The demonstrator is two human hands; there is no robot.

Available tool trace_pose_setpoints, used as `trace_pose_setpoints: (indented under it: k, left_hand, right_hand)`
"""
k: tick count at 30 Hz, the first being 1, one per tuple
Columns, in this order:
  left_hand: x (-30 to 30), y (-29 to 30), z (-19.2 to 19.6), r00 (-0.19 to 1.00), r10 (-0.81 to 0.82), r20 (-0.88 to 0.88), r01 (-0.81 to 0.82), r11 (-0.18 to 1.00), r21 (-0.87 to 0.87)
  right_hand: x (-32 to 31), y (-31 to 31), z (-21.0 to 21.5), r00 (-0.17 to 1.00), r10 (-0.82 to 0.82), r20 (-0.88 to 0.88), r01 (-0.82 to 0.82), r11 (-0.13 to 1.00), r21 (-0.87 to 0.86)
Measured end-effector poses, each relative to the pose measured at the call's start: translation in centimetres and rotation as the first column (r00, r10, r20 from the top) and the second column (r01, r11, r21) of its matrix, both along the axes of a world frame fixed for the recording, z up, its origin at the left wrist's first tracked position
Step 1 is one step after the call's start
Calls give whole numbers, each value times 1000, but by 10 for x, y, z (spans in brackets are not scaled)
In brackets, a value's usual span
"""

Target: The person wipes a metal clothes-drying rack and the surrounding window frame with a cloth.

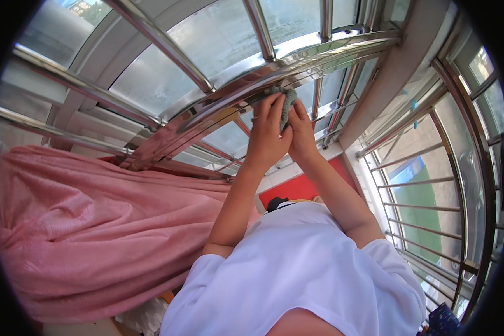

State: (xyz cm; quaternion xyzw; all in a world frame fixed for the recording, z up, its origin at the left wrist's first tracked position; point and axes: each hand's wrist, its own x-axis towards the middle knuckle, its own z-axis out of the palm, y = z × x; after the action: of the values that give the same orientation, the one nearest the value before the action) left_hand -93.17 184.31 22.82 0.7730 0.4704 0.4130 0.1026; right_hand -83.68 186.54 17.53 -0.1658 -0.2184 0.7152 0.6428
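Note:
A grey-green cloth (289, 99) is bunched up between my two hands, just under the shiny metal rail (207, 115) of the window bars. My left hand (267, 134) has its fingers bent over the cloth from the left. From the right, my right hand (302, 131) closes on the same cloth, its fingertips pointing up. The two hands touch near the thumbs. The cloth's upper edge meets the underside of the rail; its inner folds are hidden by my fingers.
Upright metal bars (257, 28) rise from the rail before frosted window panes (201, 42). A pink blanket (95, 224) drapes at the left. On the right is a barred window (420, 179). A red mat (341, 175) lies below my hands, and a clear plastic bag (143, 316) sits at the lower left.

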Motion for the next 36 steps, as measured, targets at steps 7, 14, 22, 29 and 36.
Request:
trace_pose_setpoints:
  k: [7, 14, 22, 29, 36]
  left_hand:
    - [-62, 13, 80, 893, 392, 219, -422, 564, 710]
    - [-46, 64, 100, 815, 227, 533, -439, 842, 313]
    - [-48, 59, 91, 849, 455, 268, -512, 587, 627]
    - [9, 56, 96, 983, 138, -123, 26, 559, 829]
    - [79, 107, 127, 908, 76, -412, 254, 683, 685]
  right_hand:
    - [-38, 14, 12, 750, -586, 305, 565, 809, 163]
    - [-59, 12, 2, 191, -889, 416, 147, 444, 884]
    - [41, 87, 14, -44, -881, 470, 741, 287, 607]
    - [33, 81, 17, -80, -850, 520, 689, 330, 646]
    - [107, 141, 16, -206, -846, 493, 764, 176, 621]
